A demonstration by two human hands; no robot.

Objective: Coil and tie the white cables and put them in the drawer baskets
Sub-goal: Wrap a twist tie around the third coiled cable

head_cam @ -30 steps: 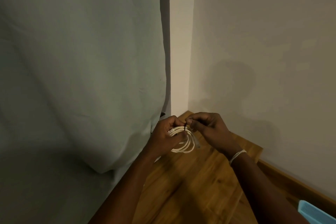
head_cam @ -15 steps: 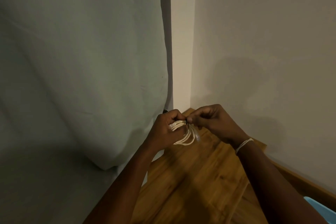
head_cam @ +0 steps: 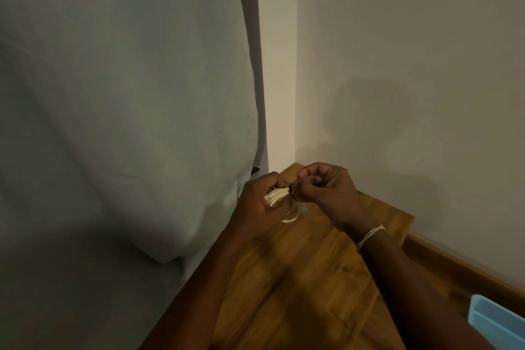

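Cinching a small black tie [head_cam: 291,190] around a coiled white cable [head_cam: 279,195], a person works with both hands above a wooden floor [head_cam: 298,278] in the corner of a room. Over the last 1 second the hands have lifted slightly toward 12 o'clock and drawn closer together, and the coil, earlier hanging as an open loop, now appears squeezed into a tight bundle. That suggests the tie is being pulled snug and this cable is nearly ready for storing.

The left hand [head_cam: 260,204] curls its fingers and thumb around the bundle, gripping it from 9 o'clock with the knuckles toward the camera. The right hand [head_cam: 324,187], at 3 o'clock of the bundle, has its fingers bent inward and pinches the tie where it meets the cable; a pale band [head_cam: 369,236] circles that wrist. A loose end of the cable [head_cam: 295,214] droops below the hands, at 6 o'clock.

A grey-green curtain [head_cam: 127,108] fills the 9 o'clock side, and the corner of a light-blue basket [head_cam: 494,318] shows at 4 o'clock, well apart from the hands. No drawer can be made out.
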